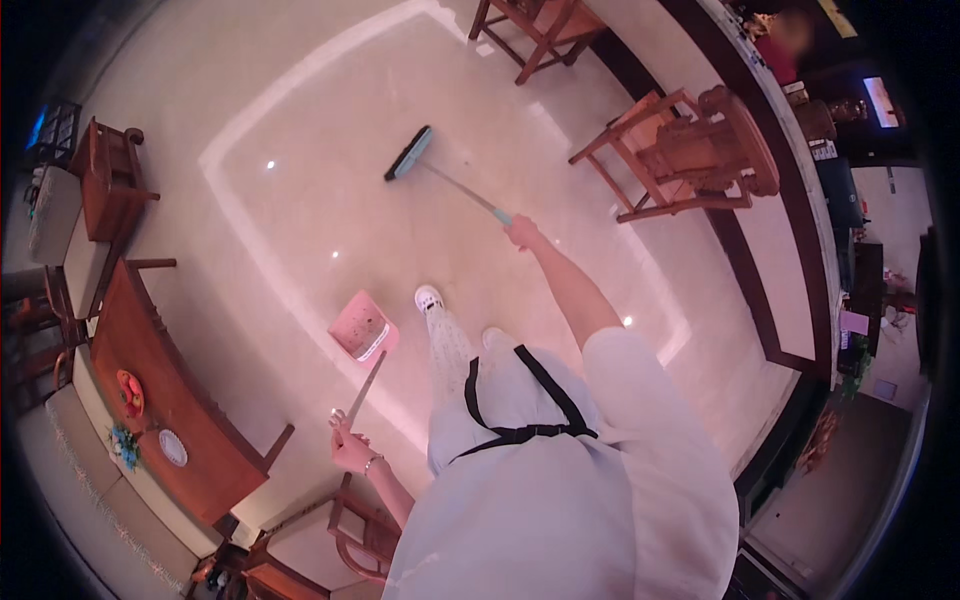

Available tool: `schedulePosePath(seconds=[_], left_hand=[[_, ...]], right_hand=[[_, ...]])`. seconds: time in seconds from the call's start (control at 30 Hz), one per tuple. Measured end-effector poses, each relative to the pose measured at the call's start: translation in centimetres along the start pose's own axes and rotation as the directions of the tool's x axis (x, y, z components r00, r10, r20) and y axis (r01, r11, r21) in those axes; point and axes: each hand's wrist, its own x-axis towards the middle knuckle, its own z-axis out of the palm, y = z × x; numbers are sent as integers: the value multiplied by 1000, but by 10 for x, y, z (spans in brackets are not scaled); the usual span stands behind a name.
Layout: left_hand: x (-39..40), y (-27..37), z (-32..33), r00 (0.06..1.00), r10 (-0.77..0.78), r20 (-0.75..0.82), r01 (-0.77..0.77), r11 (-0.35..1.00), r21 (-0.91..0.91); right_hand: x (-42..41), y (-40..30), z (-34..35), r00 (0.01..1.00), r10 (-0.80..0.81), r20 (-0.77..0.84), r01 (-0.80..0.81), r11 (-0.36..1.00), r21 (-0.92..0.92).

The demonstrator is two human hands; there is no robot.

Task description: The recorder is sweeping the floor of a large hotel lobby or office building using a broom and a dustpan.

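My right hand grips the light-blue handle of a broom, its arm stretched forward. The broom's blue head with black bristles rests on the pale floor ahead of me. Lower left, my left hand holds the upper end of a long dustpan handle. At the other end of that handle, a pink dustpan sits on the floor left of my forward shoe. Dark specks and bits of debris lie inside the pan.
A wooden coffee table with a fruit dish and a sofa stand left. Wooden chairs line a counter at right, with a person behind it. A wooden armchair is close at lower left.
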Motion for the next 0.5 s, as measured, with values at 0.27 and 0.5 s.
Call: schedulePosePath(seconds=[0.27, 0.5], left_hand=[[-53, -55, -51, 985, 40, -167, -41, 999, -5], [-122, -91, -88, 978, 69, -198, -99, 985, -144]], right_hand=[[-87, 198, 64, 938, 169, 303, -138, 983, -122], [-313, 505, 132, 64, 530, 846, -250, 829, -501]])
